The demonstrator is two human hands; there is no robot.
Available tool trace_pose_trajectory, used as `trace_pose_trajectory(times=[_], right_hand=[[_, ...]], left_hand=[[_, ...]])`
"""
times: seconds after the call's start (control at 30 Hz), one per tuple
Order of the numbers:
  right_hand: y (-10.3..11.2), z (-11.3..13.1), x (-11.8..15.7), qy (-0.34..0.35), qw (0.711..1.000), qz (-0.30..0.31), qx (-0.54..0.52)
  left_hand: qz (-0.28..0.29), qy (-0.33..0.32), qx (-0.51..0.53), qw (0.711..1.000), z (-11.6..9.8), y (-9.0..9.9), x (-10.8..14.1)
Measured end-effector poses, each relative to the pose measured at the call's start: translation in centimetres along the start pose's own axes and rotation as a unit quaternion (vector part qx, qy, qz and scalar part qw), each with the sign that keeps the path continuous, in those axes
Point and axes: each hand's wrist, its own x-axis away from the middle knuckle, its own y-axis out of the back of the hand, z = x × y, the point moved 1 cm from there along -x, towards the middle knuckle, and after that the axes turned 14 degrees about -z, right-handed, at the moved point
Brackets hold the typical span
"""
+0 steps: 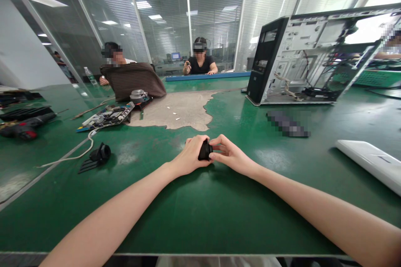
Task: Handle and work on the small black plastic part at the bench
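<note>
A small black plastic part (204, 151), its exact kind unclear, is between my two hands just above the green table (200, 212). My left hand (189, 154) wraps round its left side and hides much of it. With thumb and fingertips, my right hand (230, 154) pinches its right end. On the table left of my hands lies a black piece with a round, lens-like end (102, 153) and a slotted flat foot.
A circuit board (108, 117), a pale cable (90, 137) and a power tool (26, 127) lie left. An open computer case (291, 66), a dark blurred object (286, 124) and a white box (372, 160) are right. Two people sit across the table.
</note>
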Motion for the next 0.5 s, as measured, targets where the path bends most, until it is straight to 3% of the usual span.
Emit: trace_pose_trajectory(times=[0.23,0.5], right_hand=[[-0.06,-0.01,-0.35,0.006,0.999,-0.031,0.034],[0.04,-0.13,-0.02,-0.008,0.999,0.037,-0.032]], left_hand=[[-0.002,-0.002,0.002,1.0,0.02,-0.03,-0.05],[0.0,-0.004,-0.003,1.0,-0.05,0.06,0.09]])
